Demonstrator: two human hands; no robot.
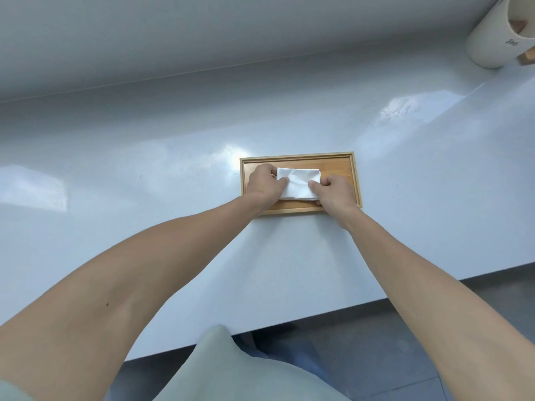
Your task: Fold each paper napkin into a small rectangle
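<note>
A white paper napkin [299,182], folded into a small rectangle, lies on a shallow wooden tray [338,161] in the middle of the pale counter. My left hand [265,183] pinches the napkin's left edge between thumb and fingers. My right hand [335,193] grips its right edge, with the thumb on top. Both hands rest over the tray and hide part of the napkin's near corners.
The white glossy counter [173,175] runs to a wall at the back, and its front edge cuts diagonally at lower right above a grey floor. A cream cylindrical container [498,36] stands at the far right corner.
</note>
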